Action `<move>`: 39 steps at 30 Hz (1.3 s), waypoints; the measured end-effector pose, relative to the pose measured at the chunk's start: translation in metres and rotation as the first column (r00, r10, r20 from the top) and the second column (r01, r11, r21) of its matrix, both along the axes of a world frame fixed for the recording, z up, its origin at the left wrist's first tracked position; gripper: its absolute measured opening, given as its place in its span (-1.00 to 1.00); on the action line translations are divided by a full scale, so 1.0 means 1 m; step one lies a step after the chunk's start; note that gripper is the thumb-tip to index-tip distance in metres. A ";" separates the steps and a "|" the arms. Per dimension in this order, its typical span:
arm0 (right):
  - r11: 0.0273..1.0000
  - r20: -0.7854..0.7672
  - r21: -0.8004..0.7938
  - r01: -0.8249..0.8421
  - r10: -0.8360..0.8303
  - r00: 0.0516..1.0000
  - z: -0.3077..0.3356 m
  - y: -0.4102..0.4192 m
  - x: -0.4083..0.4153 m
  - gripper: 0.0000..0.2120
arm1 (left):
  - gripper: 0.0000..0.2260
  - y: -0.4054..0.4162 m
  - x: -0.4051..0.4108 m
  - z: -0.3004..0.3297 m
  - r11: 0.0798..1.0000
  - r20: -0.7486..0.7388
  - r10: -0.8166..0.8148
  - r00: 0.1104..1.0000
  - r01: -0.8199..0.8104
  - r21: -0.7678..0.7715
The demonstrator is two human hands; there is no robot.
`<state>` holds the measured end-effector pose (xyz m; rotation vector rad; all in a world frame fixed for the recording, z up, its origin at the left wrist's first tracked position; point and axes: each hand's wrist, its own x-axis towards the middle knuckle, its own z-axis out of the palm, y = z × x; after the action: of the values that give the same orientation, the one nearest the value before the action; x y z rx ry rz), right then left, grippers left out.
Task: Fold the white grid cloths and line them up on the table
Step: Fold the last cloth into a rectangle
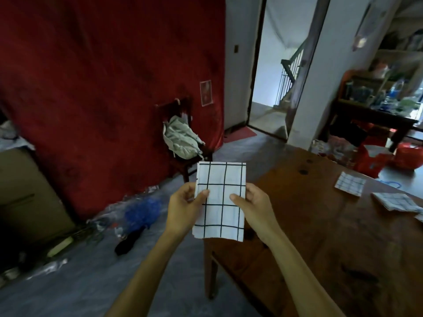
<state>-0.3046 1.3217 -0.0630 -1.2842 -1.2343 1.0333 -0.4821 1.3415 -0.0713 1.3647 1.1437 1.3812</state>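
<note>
Chair [183, 143] (bag-laden) beside table [320, 225]

left hand [183, 205]: I pinched, thumb on top | right hand [253, 205]: same | my forearms raised, side by side

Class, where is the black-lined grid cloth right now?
In the head view, the cloth is held up at centre, pinched between left hand and right hand, just left of the table edge.

A white cloth [220, 200] crossed by black grid lines (finer blue checks on another cloth [349, 183]) is seen against a red wall [103, 65].
</note>
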 end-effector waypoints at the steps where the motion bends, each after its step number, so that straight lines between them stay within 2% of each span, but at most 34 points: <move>1: 1.000 0.008 0.012 -0.003 0.003 1.000 0.003 0.005 -0.011 -0.76 | -0.89 0.002 -0.011 0.002 1.000 -0.002 0.000 1.000 0.000 0.013; 9: 0.997 0.084 0.068 -0.031 0.026 0.996 0.010 0.068 -0.125 -0.78 | -0.94 0.057 -0.135 -0.002 0.997 -0.024 0.041 0.999 -0.039 0.065; 15: 0.997 0.054 0.061 -0.044 0.041 0.998 0.014 0.126 -0.230 -0.77 | -0.98 0.117 -0.244 -0.002 0.998 -0.055 0.045 0.997 -0.043 0.034; 21: 0.996 0.050 0.089 0.002 -0.006 0.999 0.022 0.187 -0.293 -0.73 | -0.94 0.184 -0.308 0.011 1.000 -0.012 -0.021 1.000 0.021 0.017; 29: 0.995 0.055 0.088 0.037 -0.042 0.998 0.015 0.286 -0.316 -0.72 | -0.94 0.283 -0.327 0.002 1.000 0.007 -0.029 1.000 0.029 -0.004; 34: 0.984 0.026 0.119 0.129 -0.133 0.991 0.005 0.356 -0.292 -0.76 | -0.92 0.366 -0.295 0.002 0.997 -0.002 -0.058 0.998 0.058 -0.052; 39: 0.967 -0.018 0.130 0.219 -0.218 0.976 0.009 0.439 -0.260 -0.74 | -0.99 0.464 -0.261 0.010 0.991 -0.055 -0.128 0.990 0.126 -0.038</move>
<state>-0.5646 1.7611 -0.0542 -1.2827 -1.1111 0.7824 -0.7431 1.8055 -0.0612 1.4346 1.0937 1.2335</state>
